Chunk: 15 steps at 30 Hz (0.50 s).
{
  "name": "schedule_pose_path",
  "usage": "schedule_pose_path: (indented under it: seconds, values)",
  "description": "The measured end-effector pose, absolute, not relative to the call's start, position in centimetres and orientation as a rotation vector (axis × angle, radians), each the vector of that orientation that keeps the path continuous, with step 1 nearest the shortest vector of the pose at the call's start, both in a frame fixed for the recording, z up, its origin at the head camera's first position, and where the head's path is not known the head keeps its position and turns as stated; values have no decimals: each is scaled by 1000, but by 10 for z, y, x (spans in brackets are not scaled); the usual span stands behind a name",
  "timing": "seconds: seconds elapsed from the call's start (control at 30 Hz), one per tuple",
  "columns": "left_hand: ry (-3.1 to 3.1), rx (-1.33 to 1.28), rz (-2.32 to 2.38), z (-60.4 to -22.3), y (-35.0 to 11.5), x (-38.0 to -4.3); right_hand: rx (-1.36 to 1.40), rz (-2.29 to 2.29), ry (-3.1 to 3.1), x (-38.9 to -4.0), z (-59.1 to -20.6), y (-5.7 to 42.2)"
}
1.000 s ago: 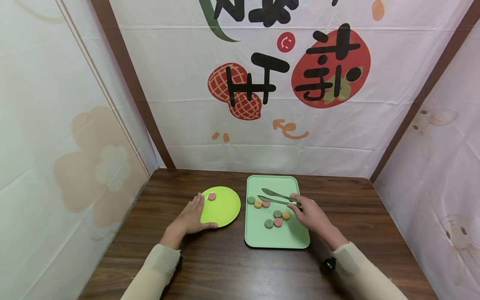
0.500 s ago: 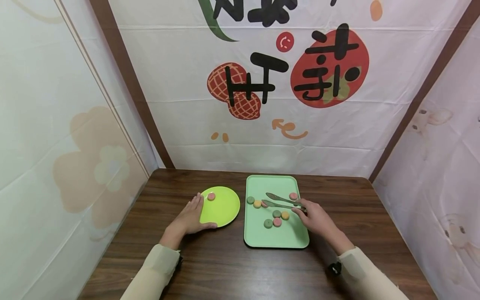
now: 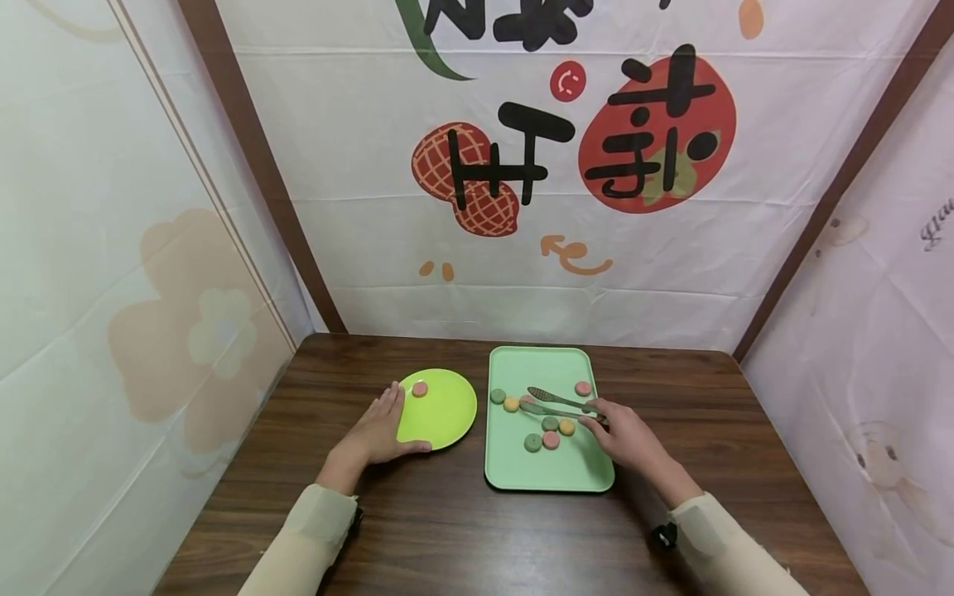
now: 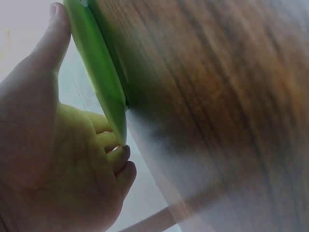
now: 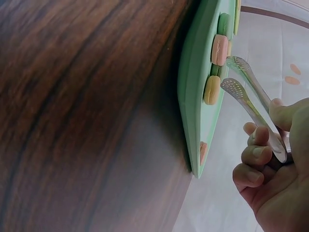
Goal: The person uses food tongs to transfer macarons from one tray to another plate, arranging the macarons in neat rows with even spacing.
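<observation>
Metal tongs [image 5: 261, 121] are held, arms parted, by R hand [image 3: 629, 434], tips nr pink macaron [image 3: 527, 400] on mint tray [image 3: 547, 473] (contact unclear), lime plate [image 3: 447, 418] steadied by spread L hand [image 3: 376, 432]; squeeze prob. best kept gentle & centred, w/o adj. yellow macaron [image 3: 511, 404] being nudged.

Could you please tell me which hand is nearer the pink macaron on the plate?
Left. The left hand touches the plate, its fingertips just left of the macaron; the right hand, holding tongs, is farther off to the right, at the tray.
</observation>
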<state>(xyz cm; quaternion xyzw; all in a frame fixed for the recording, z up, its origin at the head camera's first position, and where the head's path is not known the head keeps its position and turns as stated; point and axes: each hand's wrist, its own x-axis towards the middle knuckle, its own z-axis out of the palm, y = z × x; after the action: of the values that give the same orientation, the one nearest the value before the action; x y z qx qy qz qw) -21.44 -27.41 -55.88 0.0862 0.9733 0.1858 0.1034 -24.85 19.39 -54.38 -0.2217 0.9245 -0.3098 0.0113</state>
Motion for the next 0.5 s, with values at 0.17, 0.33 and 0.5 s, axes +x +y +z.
schedule_pose_path:
  seconds: [0.17, 0.33, 0.5]
  values:
    - [2855, 245, 556, -558, -274, -213, -678, -950, 2885, -248, -546, 194]
    - [2853, 241, 561, -557, -273, -213, -682, -950, 2889, -247, -548, 195]
    - [2849, 244, 563, -556, -271, -213, -689, -952, 2895, -247, -549, 196]
